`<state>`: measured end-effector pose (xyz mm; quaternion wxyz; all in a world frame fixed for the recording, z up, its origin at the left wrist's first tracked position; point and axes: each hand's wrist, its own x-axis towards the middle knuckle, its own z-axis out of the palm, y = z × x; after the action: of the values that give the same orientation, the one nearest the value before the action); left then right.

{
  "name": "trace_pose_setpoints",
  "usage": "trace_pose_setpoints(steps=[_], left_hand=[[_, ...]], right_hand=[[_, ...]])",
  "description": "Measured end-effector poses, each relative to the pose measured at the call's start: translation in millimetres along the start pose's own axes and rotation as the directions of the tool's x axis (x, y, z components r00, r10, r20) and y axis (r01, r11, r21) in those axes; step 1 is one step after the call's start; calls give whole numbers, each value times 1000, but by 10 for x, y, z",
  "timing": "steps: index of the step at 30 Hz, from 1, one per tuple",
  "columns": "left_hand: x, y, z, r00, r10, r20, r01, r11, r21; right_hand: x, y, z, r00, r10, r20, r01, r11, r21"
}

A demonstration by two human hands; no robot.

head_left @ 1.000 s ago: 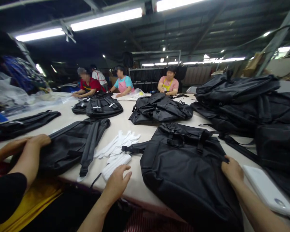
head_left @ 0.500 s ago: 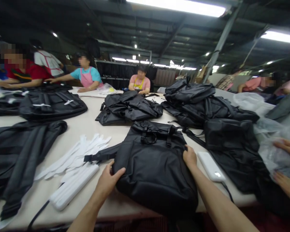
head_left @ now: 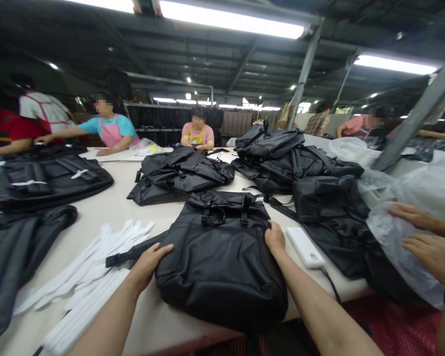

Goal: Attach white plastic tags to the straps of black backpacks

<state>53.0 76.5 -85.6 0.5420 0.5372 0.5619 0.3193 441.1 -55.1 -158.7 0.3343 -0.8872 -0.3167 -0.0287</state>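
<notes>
The black backpack lies flat at the near edge of the bench, its bottom overhanging slightly. The left hand rests spread against its left side; the right hand grips its right edge, fingers curled. Straps look buckled and no wrapping is on it yet. White paper strips crowd the left, a white power bank the right. Farther back, backpack piles leave little open room.

Pale worktable, black backpacks (several stacked), white strips, white power bank, clear plastic bags
</notes>
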Motion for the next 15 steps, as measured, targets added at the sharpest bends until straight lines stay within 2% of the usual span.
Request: trace_pose_setpoints(steps=[2, 5, 7, 9, 11, 12, 13, 15], left_hand=[[-15, 36, 54, 993, 116, -22, -116, 993, 7], [-97, 193, 141, 938, 345, 22, -343, 921, 183], [-223, 358, 190, 866, 492, 84, -493, 818, 295], [-408, 495, 195, 770, 623, 138, -620, 677, 397], [-624, 506, 115, 691, 698, 187, -688, 555, 468], [-727, 442, 38, 683, 700, 209, -694, 533, 484], [-821, 334, -59, 701, 680, 217, -681, 546, 488], [-963, 27, -287, 788, 543, 290, -611, 634, 473]], right_hand=[[-7, 7, -10, 1000, 1, 2, -1, 1000, 12], [-4, 5, -29, 1000, -7, 16, 7, 1000, 27], [14, -12, -55, 999, -11, 32, 10, 999, 32], [35, -31, -111, 999, -16, 49, 15, 999, 34], [32, -33, -205, 998, -22, 61, 20, 999, 32], [11, -20, -264, 997, -30, 65, 28, 999, 30], [-28, 4, -327, 997, -45, 69, 43, 999, 28], [-164, 78, -447, 992, -94, 85, 92, 995, 21]])
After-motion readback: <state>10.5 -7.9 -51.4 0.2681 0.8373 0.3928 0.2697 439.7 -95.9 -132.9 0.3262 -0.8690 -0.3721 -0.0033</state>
